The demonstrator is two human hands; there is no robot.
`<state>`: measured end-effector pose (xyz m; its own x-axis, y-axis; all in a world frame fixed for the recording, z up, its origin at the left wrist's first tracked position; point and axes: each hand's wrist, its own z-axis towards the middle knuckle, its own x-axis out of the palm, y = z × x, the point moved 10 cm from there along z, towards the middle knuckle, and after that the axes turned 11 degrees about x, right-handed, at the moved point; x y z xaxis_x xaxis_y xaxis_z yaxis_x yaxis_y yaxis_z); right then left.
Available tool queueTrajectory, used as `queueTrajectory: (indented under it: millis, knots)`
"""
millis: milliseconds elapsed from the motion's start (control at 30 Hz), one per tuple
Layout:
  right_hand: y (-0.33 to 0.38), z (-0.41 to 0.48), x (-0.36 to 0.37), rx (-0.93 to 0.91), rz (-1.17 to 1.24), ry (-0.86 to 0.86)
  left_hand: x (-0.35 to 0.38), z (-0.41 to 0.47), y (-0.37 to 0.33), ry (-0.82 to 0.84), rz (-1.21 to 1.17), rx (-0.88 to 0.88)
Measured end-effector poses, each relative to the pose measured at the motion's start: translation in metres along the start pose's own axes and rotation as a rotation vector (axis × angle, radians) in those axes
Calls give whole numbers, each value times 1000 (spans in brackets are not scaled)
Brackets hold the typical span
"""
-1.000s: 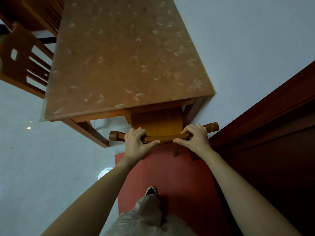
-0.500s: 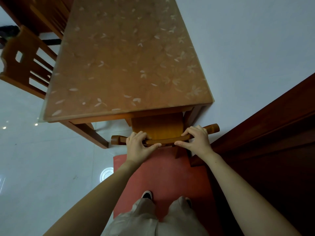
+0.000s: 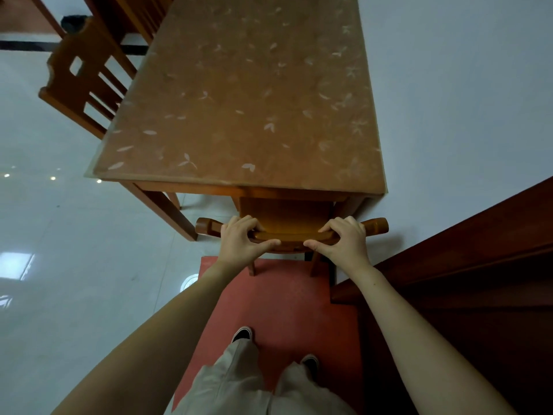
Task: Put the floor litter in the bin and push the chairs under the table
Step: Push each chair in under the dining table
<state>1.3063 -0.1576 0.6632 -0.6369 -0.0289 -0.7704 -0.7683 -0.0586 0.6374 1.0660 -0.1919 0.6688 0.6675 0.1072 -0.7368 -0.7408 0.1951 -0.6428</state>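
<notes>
At the near end of the long wooden table with a leaf-patterned cover (image 3: 239, 94), both hands grip a chair.
The left hand (image 3: 241, 242) and right hand (image 3: 344, 244) each clasp the curved top rail of the orange-brown wooden chair (image 3: 288, 215), whose seat sits under the table edge, back legs on the red floor mat (image 3: 278, 301). Around 10 o'clock, a second slatted wooden chair (image 3: 86, 76) stands beside the table's left side.
</notes>
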Motion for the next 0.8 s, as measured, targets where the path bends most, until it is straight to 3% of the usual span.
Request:
queueTrajectory:
  millis: [800]
  knots:
    - [1,26,8,22,-30,-10,3,28,19,14,-12,10]
